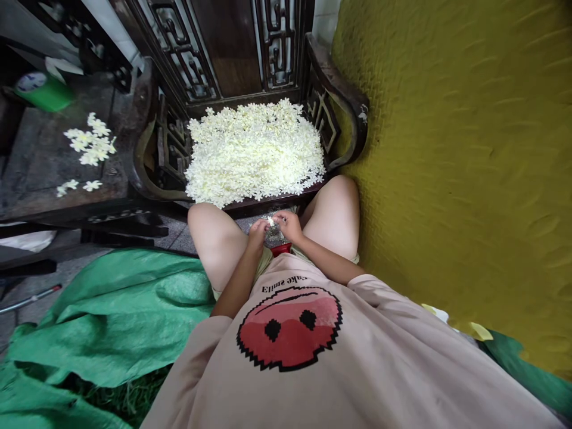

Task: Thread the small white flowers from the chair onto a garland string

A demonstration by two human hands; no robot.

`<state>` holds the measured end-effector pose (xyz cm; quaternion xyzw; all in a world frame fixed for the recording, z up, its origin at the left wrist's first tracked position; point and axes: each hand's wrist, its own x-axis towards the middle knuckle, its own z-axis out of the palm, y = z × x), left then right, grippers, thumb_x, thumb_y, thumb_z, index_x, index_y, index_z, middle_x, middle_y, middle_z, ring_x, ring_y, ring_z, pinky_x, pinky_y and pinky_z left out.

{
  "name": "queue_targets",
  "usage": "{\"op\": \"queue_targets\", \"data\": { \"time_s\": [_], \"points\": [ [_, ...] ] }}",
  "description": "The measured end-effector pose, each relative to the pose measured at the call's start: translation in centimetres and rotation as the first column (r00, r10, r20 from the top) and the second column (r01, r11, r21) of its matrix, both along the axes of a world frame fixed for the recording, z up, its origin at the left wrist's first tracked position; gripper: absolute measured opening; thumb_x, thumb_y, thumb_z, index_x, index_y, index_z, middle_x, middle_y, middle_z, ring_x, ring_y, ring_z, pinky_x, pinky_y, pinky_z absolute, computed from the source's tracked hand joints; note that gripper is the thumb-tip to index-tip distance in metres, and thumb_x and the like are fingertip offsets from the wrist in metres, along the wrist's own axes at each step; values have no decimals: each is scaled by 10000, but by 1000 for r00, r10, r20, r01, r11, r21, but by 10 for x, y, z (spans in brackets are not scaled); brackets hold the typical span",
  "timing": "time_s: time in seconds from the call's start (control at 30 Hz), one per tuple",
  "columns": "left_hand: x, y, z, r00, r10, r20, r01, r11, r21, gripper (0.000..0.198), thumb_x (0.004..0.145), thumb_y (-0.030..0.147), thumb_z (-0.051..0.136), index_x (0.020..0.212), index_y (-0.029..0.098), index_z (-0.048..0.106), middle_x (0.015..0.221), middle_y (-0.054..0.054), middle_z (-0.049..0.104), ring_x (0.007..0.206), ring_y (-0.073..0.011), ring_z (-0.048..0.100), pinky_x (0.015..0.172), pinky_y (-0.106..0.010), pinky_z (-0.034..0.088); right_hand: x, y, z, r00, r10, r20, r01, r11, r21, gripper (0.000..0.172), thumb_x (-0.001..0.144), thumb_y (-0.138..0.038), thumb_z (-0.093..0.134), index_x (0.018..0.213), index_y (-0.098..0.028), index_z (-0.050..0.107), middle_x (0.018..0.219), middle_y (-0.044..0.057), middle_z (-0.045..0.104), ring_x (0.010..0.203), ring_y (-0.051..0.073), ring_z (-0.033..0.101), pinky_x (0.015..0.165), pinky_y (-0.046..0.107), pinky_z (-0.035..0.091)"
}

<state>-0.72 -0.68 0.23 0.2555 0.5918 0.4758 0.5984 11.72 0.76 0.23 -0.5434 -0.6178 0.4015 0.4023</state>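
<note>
**A:** Okay, far left first?

**B:** Green roll [47,94] on a dark wooden table [38,158], with a cluster of white flowers [93,143] near it and a few loose flowers [92,186] closer to the front edge. Down below, a crumpled green sheet [134,304], with some grassy strands [129,393] showing under the bottom of it.

**A:** Nice. And the middle?

**B:** Dark carved chair [235,56], seat loaded with a big heap of white flowers [254,152], pretty much armrest to armrest. Right in front of that, between two bare knees, both hands close together.

**A:** Doing what, finger-wise?

**B:** Left hand [257,232]: thumb and fingers pinched on a small white flower [270,221]. Flower right between the two hands, just off the seat's front edge. Something red [281,249] below, mostly hidden, can't say what. Right hand [290,226]: fingers curled in, tips right by the flower, can't tell whether gripping.

**A:** Far right?

**B:** Big mustard-yellow textured covering [465,149], right alongside the chair's right arm.
</note>
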Motion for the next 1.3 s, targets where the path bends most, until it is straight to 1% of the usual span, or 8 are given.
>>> {"op": "queue_targets", "data": {
  "time_s": [0.17,0.3,0.4,0.7,0.9,1.0,1.13,1.3],
  "points": [
    [-2,-5,9,984,5,-176,11,996,93,115,660,215,566,557,179,528,561,22,510,555,-96,443,604,-232,363,-1,0,-8,993,0,-116,-17,989,-145,168,783,-275,553,788,-151,667,760,36,662,685,150,560,697,271,432],
    [-2,-8,13,943,87,-322,-49,991,125,69,663,221,567,609,178,575,589,19,550,578,-109,470,620,-240,369,-2,-3,-3,995,32,-96,-36,999,-36,212,774,-317,614,918,-178,682,897,51,673,755,151,569,757,277,441],
    [-1,-7,16,942,65,-330,-23,991,129,88,674,227,565,602,179,578,596,13,562,603,-120,495,634,-245,382,-1,-3,3,996,86,-16,-85,996,22,181,760,-312,652,872,-184,712,882,61,673,738,154,566,761,288,440],
    [-2,-7,23,933,-38,-357,103,981,167,88,667,189,558,582,186,584,620,6,577,652,-131,525,691,-252,410,8,-1,2,994,98,-57,-105,987,-120,156,738,-316,673,793,-191,748,804,54,716,725,180,626,705,285,456],
    [-3,-9,16,891,-27,-453,128,973,194,110,699,222,543,595,192,561,627,9,542,641,-130,496,657,-252,396,9,-1,7,996,82,40,-80,996,-43,141,754,-283,625,754,-186,728,768,48,685,691,162,594,691,275,437],
    [-2,-9,11,876,-19,-482,128,972,196,111,709,225,529,604,191,546,630,14,525,638,-126,484,651,-250,386,6,-1,9,999,49,19,-49,999,-11,122,732,-264,605,723,-175,689,753,37,651,687,146,563,705,270,426],
    [2,-8,7,893,8,-450,89,977,193,92,703,205,515,613,188,527,621,24,501,620,-116,463,647,-243,378,-4,-2,3,974,-75,-212,24,972,-235,135,680,-301,601,692,-169,629,664,3,610,637,136,553,671,266,429],
    [-2,-4,6,923,158,-352,-108,982,158,109,707,178,478,600,195,462,573,38,443,578,-108,415,615,-235,356,1,9,-3,815,-380,-437,122,851,-511,132,664,-318,556,688,-190,537,661,-12,592,693,147,618,623,242,437]
  ]
}}
